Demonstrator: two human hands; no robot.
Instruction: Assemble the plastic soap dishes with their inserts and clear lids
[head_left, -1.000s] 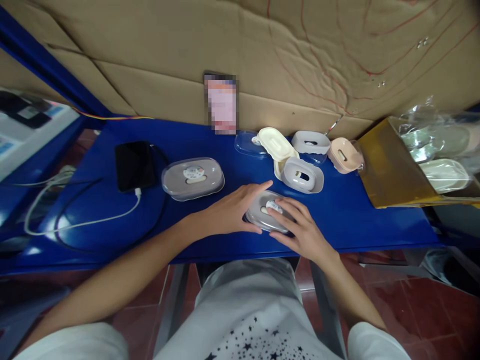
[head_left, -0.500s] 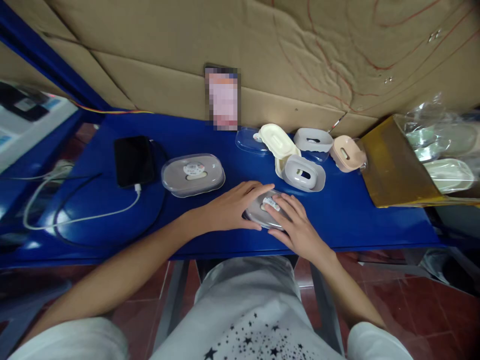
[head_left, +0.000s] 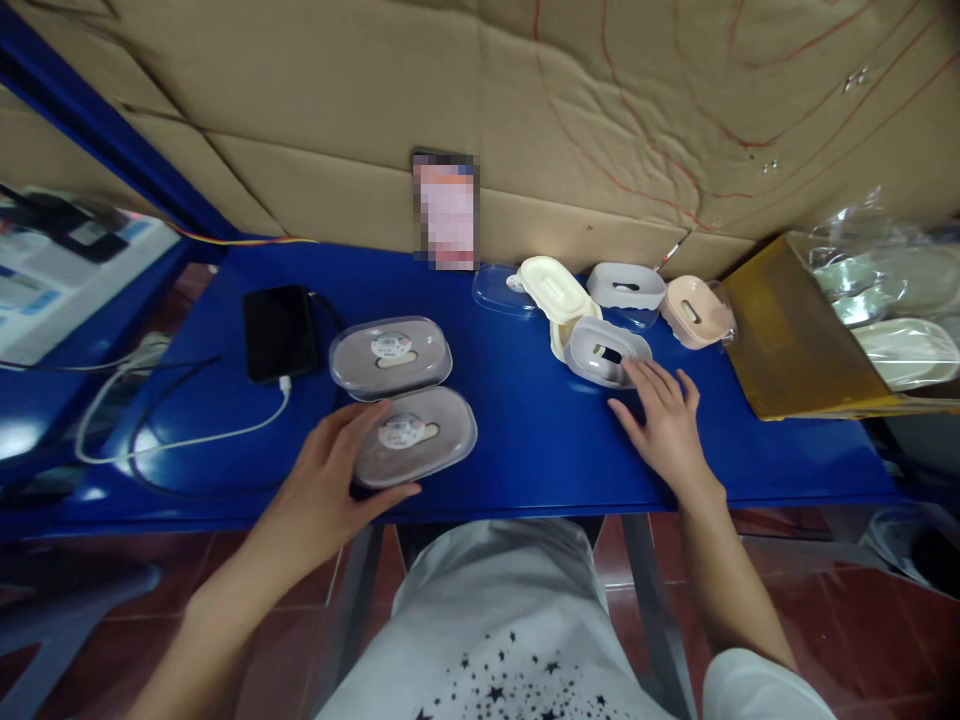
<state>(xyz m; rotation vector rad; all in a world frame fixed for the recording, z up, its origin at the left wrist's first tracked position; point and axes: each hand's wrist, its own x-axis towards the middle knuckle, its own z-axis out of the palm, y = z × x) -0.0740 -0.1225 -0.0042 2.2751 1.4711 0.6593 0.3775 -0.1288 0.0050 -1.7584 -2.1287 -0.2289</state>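
My left hand [head_left: 337, 465] grips the left end of a grey oval box with a clear lid and round sticker [head_left: 435, 455], thumb in front and fingers behind. Just behind it lies a second lidded grey box [head_left: 352, 365]. On the right, my right hand [head_left: 664, 425] has its fingers spread, the tips at the near edge of an unlidded grey oval piece [head_left: 581, 372]. That piece leans over a cream tray [head_left: 559, 338], with a cream lid-like piece [head_left: 553, 285] behind. Another grey piece [head_left: 626, 287] and a peach one [head_left: 696, 315] stand further right.
A black device [head_left: 280, 335] with a white cable lies at the left. A pixelated phone-like object [head_left: 448, 215] leans on the cardboard. At the right is an open carton [head_left: 787, 345] with wrapped boxes. A clear lid [head_left: 499, 290] lies at the back.
My left hand has carried the lidded grey box leftward, to the front of the other one. My right hand has let go of it and moved right, to the unlidded grey piece.
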